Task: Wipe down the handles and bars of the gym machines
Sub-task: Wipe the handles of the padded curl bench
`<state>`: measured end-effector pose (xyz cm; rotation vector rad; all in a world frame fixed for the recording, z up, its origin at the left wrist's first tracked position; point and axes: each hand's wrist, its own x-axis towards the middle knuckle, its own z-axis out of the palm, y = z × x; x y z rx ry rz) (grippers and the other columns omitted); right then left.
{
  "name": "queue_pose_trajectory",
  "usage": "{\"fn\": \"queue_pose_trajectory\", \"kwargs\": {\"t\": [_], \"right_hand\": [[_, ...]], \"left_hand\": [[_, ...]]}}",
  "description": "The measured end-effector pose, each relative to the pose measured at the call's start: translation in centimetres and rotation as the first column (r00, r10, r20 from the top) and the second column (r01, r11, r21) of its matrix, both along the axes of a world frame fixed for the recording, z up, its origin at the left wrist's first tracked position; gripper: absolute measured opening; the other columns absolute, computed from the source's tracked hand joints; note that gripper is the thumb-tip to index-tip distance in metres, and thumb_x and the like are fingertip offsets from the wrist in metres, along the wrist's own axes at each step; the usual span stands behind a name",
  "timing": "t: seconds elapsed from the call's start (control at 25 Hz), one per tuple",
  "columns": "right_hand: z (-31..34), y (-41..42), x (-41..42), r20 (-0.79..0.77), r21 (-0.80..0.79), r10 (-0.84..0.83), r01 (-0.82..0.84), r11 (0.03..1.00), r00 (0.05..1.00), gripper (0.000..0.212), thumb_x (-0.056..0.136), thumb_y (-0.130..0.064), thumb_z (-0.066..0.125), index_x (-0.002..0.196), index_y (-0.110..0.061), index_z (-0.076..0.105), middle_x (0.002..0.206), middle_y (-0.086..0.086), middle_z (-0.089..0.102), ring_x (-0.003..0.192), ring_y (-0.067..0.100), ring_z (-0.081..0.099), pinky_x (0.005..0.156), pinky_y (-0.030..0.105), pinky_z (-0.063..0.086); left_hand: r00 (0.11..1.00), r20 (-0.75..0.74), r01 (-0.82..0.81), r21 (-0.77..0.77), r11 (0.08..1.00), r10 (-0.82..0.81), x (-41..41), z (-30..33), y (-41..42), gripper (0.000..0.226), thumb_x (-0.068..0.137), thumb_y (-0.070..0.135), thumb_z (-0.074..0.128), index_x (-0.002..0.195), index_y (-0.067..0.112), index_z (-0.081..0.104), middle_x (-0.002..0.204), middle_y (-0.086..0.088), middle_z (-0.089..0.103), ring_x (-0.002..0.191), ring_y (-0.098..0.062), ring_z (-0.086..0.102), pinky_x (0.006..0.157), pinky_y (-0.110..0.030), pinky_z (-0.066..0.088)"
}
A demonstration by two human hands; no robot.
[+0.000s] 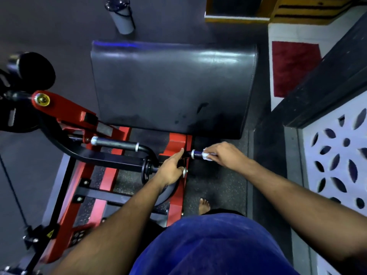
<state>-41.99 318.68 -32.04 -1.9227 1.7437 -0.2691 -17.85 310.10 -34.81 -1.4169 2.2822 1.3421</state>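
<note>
Blue cloth [208, 249] is seen at the very bottom, worn by the person looking down; 1 bare foot [204, 205] is seen on the speckled floor mat [218, 187] just past it; 2 bare arms are stretched forward from there. The left hand [170, 170] is laid on the red frame [176, 144] of the gym machine, with its fingers kept straight and 1 fingertip pointed up at the red plate; nothing is held in it; a small silver knob [185, 172] is seen just beside its thumb side. The right hand [222, 154] is placed a little further to the right; a small white wipe [207, 156] is pinched in its curled fingers; the wipe is pressed against the end of a short dark handle [197, 154] that sticks out from the red frame; a white ring is seen around that handle. A longer black handle bar [117, 144] with silver ends is found to the left, apart from both hands. A big black padded seat [170, 86] is seen past the handles. A black weight plate [33, 71] is found far left. A grey bottle [122, 16] with a dark lid is stood on the dark floor at the top. A white wall panel [337, 155] with leaf-shaped holes is seen on the right; a red mat [294, 66] is laid beyond it.
</note>
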Motion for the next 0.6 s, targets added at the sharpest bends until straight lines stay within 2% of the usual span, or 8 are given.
{"fn": "queue_pose_trajectory", "kwargs": {"t": [0.04,0.12,0.2,0.28,0.36,0.48,0.6], "right_hand": [[-0.1,-1.5,1.3,0.012,0.043,-0.013,0.013,0.999,1.0,0.009,0.093,-0.024,0.065,0.085,-0.027,0.067,0.085,-0.01,0.07,0.078,0.014,0.067,0.066,0.031,0.048],[-0.6,-3.7,3.0,0.015,0.127,-0.057,0.054,0.99,0.998,0.009,0.091,-0.024,0.064,0.084,-0.026,0.07,0.085,-0.008,0.073,0.078,0.015,0.067,0.07,0.031,0.051],[-0.6,-4.3,3.3,0.009,0.181,-0.071,0.068,0.981,0.997,0.009,0.09,-0.026,0.063,0.085,-0.025,0.071,0.086,-0.005,0.074,0.082,0.019,0.069,0.074,0.035,0.055],[0.2,-3.4,1.9,-0.014,0.194,-0.063,0.064,0.979,0.998,0.01,0.091,-0.027,0.064,0.086,-0.024,0.072,0.087,-0.004,0.074,0.083,0.02,0.069,0.071,0.032,0.052],[1.6,-1.5,-0.8,-0.019,0.208,-0.089,0.091,0.974,0.996,0.013,0.094,-0.033,0.064,0.089,-0.025,0.073,0.087,-0.007,0.074,0.081,0.014,0.068,0.069,0.028,0.048],[3.6,2.2,-4.8,-0.008,0.239,-0.147,0.145,0.96,0.989,0.019,0.096,-0.043,0.062,0.091,-0.029,0.073,0.081,-0.014,0.073,0.072,0.001,0.066,0.07,0.028,0.052],[3.9,3.8,-6.1,0.04,0.259,-0.241,0.223,0.94,0.97,0.017,0.096,-0.041,0.062,0.088,-0.03,0.073,0.074,-0.018,0.072,0.074,-0.003,0.067,0.072,0.03,0.055]], "left_hand": [[1.0,-0.011,-0.026,0.022,0.999,0.026,0.0,0.0,0.0,0.076,0.097,-0.002,0.058,0.162,0.016,0.025,0.162,-0.01,0.039,0.149,-0.019,0.036,0.112,-0.011,0.021],[0.999,-0.004,-0.048,0.04,0.998,0.048,-0.1,-0.1,0.0,0.074,0.098,-0.001,0.058,0.162,0.017,0.026,0.16,-0.01,0.041,0.148,-0.018,0.039,0.112,-0.012,0.025],[0.998,0.005,-0.056,0.037,0.998,0.056,-0.2,-0.1,-0.1,0.074,0.097,0.001,0.058,0.162,0.019,0.028,0.159,-0.01,0.043,0.148,-0.02,0.04,0.117,-0.018,0.028],[0.998,0.004,-0.057,0.032,0.998,0.057,-0.4,-0.3,-0.2,0.074,0.097,0.002,0.059,0.161,0.019,0.029,0.159,-0.011,0.043,0.147,-0.021,0.04,0.12,-0.026,0.031],[0.998,0.013,-0.054,0.021,0.998,0.054,-0.5,-0.4,-0.1,0.074,0.096,0.003,0.058,0.161,0.021,0.03,0.159,-0.011,0.044,0.148,-0.022,0.04,0.121,-0.031,0.033],[0.998,0.02,-0.055,-0.015,0.998,0.055,-0.5,-0.5,0.2,0.072,0.096,0.004,0.057,0.161,0.021,0.031,0.158,-0.011,0.046,0.147,-0.024,0.041,0.12,-0.032,0.034],[0.999,0.016,-0.048,-0.05,0.998,0.049,-0.6,-0.5,0.3,0.072,0.095,0.005,0.058,0.16,0.019,0.032,0.158,-0.011,0.045,0.147,-0.024,0.042,0.121,-0.031,0.033]]}}
